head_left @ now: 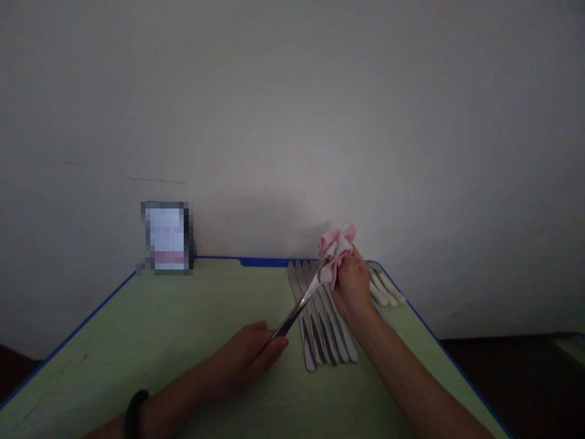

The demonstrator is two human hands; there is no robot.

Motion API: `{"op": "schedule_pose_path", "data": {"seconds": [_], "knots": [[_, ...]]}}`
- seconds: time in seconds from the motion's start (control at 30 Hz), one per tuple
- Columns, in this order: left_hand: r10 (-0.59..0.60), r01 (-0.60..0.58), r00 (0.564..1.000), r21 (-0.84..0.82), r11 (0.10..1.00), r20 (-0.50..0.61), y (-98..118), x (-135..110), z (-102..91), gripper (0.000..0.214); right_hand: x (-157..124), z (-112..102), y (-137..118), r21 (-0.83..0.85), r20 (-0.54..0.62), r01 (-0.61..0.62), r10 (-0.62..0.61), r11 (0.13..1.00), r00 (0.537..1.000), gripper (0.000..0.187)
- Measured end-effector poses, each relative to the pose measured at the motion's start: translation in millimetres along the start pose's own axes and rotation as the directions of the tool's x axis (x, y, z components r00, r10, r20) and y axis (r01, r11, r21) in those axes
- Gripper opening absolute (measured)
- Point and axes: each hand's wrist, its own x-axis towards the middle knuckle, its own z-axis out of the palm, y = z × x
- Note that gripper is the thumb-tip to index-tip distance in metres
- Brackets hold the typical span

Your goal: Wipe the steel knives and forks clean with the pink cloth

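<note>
My left hand is closed round the lower end of a shiny metal table knife, which slants up and to the right above the table. At the knife's upper end, my right hand grips a crumpled pink and white cloth. The cloth is bunched against the metal and hides the tip. Below and behind the held knife, several more metal table knives lie side by side in a row, their handles toward me. My right hand and forearm cover part of that row.
Several white-handled utensils lie at the table's back right, their far ends partly hidden. A blurred-out device with a lit screen stands at the back left. The green table has a blue edge and meets a plain wall.
</note>
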Motion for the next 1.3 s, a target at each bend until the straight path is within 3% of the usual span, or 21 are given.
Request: {"op": "schedule_pose_path", "data": {"seconds": [0.13,0.37,0.53,0.7,0.93,1.07,1.2,1.3], "knots": [[-0.041,0.041,0.999,0.015,0.999,-0.023,1,-1,1.3,0.04,-16,4,17,-0.069,0.001,-0.018,0.018,0.997,1.0,0.03],[-0.126,0.122,0.991,-0.08,0.989,-0.048,9,5,0.9,0.04,-55,13,46,-0.392,0.132,-0.16,0.227,0.906,0.965,0.043],[-0.096,0.091,0.994,-0.105,0.99,-0.044,7,5,0.0,0.041,-34,12,27,-0.211,0.101,-0.221,0.246,0.952,0.964,0.038],[-0.055,0.045,0.998,-0.268,0.962,-0.032,5,2,0.6,0.045,-10,13,-6,-0.019,0.023,-0.166,0.166,0.986,0.986,0.031],[-0.029,0.003,0.992,-0.21,0.978,-0.12,7,6,4.5,0.037,-25,22,-33,-0.192,0.237,0.03,0.016,0.981,0.971,0.03],[-0.034,0.006,0.996,-0.305,0.952,-0.085,5,8,1.6,0.035,-27,23,-38,-0.142,0.206,-0.012,0.042,0.99,0.978,0.038],[-0.02,-0.001,0.997,-0.287,0.958,-0.069,6,6,-0.8,0.036,-23,22,-35,-0.073,0.168,-0.059,0.07,0.996,0.983,0.045],[-0.002,-0.008,0.999,-0.286,0.958,-0.034,7,3,0.4,0.037,-30,21,-20,-0.145,0.176,-0.054,0.08,0.988,0.981,0.045]]}}
